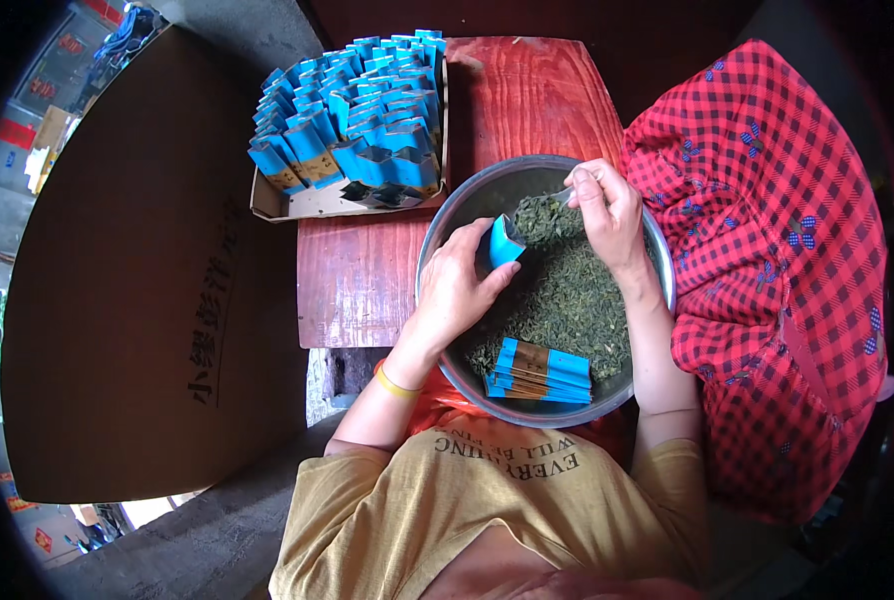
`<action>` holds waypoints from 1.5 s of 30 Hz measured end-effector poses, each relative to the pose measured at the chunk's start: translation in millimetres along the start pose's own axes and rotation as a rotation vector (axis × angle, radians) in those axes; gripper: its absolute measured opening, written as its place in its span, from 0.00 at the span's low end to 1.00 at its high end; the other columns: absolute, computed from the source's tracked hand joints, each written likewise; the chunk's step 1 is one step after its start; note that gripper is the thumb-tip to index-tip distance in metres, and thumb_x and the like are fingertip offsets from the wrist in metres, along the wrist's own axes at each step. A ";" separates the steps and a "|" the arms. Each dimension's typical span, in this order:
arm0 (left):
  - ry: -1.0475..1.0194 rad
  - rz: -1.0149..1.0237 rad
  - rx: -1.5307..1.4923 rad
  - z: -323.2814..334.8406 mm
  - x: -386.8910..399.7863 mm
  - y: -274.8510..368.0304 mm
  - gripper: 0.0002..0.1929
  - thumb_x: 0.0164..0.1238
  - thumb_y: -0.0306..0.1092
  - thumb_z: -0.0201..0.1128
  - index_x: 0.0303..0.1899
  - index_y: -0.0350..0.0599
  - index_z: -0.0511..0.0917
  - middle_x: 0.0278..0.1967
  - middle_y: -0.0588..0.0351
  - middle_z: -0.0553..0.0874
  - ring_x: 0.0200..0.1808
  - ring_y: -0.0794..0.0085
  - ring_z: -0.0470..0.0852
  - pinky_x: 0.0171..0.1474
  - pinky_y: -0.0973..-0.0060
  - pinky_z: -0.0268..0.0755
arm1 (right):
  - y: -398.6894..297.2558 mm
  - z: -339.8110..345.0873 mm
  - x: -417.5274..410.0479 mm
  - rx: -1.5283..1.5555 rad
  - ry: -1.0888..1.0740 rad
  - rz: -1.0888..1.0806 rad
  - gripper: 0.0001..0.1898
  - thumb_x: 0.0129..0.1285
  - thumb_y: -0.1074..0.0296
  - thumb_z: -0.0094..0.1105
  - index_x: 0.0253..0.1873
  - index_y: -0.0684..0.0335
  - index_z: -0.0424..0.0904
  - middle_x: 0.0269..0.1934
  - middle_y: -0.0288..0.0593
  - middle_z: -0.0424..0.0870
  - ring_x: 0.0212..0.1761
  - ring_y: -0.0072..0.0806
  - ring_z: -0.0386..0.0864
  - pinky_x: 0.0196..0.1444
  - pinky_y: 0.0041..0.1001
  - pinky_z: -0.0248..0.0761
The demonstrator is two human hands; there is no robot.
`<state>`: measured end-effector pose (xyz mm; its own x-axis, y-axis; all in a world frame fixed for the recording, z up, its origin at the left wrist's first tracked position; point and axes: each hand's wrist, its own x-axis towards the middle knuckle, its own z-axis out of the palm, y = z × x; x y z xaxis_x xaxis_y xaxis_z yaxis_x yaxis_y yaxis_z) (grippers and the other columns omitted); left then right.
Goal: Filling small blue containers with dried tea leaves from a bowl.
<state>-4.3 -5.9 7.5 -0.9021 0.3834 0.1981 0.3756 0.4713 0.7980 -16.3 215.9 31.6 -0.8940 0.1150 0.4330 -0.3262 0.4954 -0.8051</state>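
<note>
My left hand [458, 281] grips a blue packet [506, 244] above the left part of a round metal basin [432, 225]. The packet's mouth faces right, towards a heap of dried green leaves [548, 221] that looks like loose tea. Beside that heap, my right hand [612, 214] pinches what appears to be a small scoop or spoon [564, 196], mostly hidden by the leaves and my fingers. More loose leaves [567, 307] cover the basin's bottom. Close to its near rim lies a stack of flat blue packets [540, 371] with brown bands.
A shallow cardboard tray [312, 208] crowded with upright blue packets [357, 112] rests on the red wooden table [529, 97]. On the left stands a large cardboard box [139, 285] bearing writing. Red-and-black checked cloth [777, 277] bulges close to the basin's right side.
</note>
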 end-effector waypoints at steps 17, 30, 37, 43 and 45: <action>0.024 0.040 0.043 3.2 -1.0 -5.4 0.30 0.57 0.37 0.73 0.61 0.36 0.72 0.50 0.40 0.83 0.50 0.45 0.83 0.54 0.57 0.75 | -30.6 8.2 -3.4 -0.365 -0.103 -0.635 0.04 0.64 0.70 0.63 0.37 0.61 0.78 0.30 0.42 0.82 0.33 0.41 0.81 0.39 0.36 0.72; 0.096 0.042 -0.058 0.4 0.4 -0.9 0.28 0.59 0.32 0.71 0.60 0.37 0.73 0.52 0.40 0.82 0.54 0.46 0.82 0.57 0.59 0.75 | 30.0 27.2 -12.1 -0.654 -0.265 -0.243 0.07 0.69 0.63 0.55 0.41 0.58 0.79 0.31 0.46 0.82 0.38 0.44 0.81 0.43 0.43 0.74; 0.087 0.061 -0.064 3.0 2.3 -6.0 0.28 0.58 0.32 0.71 0.60 0.37 0.73 0.53 0.40 0.82 0.56 0.46 0.81 0.58 0.59 0.74 | 20.3 43.6 -23.1 -0.364 -0.700 0.159 0.13 0.64 0.68 0.50 0.51 0.59 0.80 0.43 0.55 0.86 0.49 0.54 0.83 0.52 0.47 0.75; 0.086 0.061 -0.044 3.2 1.3 -8.1 0.29 0.58 0.33 0.72 0.61 0.36 0.72 0.54 0.40 0.82 0.56 0.45 0.81 0.59 0.59 0.74 | 45.8 21.4 -0.6 0.042 -0.272 0.239 0.13 0.73 0.62 0.53 0.41 0.65 0.80 0.32 0.41 0.85 0.32 0.28 0.84 0.37 0.29 0.75; 0.095 0.073 -0.025 3.4 0.8 -8.9 0.29 0.58 0.34 0.72 0.61 0.36 0.72 0.54 0.40 0.81 0.56 0.45 0.81 0.59 0.59 0.74 | 36.1 12.7 4.7 0.109 -0.102 0.193 0.12 0.76 0.64 0.51 0.40 0.66 0.79 0.28 0.35 0.81 0.30 0.17 0.79 0.36 0.21 0.72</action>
<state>-7.6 -7.1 -1.4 -0.8889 0.3386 0.3085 0.4368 0.4241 0.7933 -36.2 223.4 -0.6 -0.9675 0.1080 0.2286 -0.1730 0.3763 -0.9102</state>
